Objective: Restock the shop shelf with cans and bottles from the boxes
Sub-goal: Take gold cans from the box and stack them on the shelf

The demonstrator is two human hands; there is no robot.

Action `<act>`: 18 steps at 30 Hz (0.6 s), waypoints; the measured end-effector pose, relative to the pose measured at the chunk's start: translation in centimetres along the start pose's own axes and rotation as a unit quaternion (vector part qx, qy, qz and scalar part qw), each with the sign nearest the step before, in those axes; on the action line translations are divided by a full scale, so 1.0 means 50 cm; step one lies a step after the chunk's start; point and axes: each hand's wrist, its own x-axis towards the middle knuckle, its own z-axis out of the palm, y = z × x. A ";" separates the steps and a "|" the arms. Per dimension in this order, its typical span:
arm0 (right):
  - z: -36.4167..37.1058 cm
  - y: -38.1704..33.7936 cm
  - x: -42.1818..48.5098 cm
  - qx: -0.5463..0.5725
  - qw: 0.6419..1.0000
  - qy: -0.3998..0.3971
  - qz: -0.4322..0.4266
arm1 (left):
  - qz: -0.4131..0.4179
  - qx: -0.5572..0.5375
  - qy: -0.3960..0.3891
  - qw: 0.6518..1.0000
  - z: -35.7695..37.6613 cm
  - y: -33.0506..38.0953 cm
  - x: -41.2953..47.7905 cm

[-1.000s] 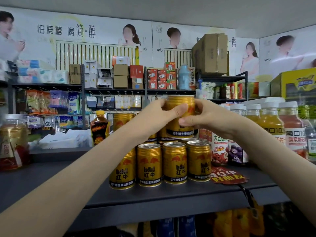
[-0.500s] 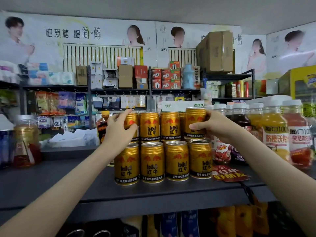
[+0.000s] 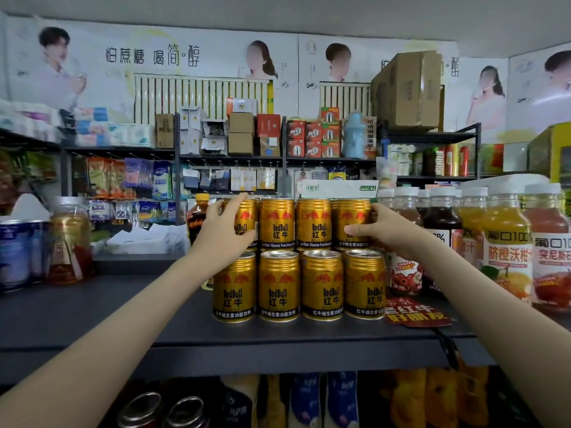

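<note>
Head view: upper row of gold cans [image 3: 295,223] stacked directly on lower row [image 3: 301,285] on shelf [image 3: 123,319]; left hand [image 3: 222,233] grips left end can [image 3: 247,217], right hand [image 3: 380,230] grips right end can [image 3: 355,220], probably squaring the tier so it stands steady.

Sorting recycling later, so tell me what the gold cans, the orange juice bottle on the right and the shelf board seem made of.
Gold cans: metal, probably aluminium; glossy gold print, bare silvery ribbed tops.
Orange juice bottle: clear, likely plastic, though glass is possible; juice shows through, white screw cap.
Shelf board: matte dark grey, perhaps painted metal; unsure.
</note>
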 end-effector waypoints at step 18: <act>0.126 -0.046 -0.141 -0.200 0.888 0.241 -0.337 | 0.068 0.097 0.170 0.978 0.033 0.032 -0.132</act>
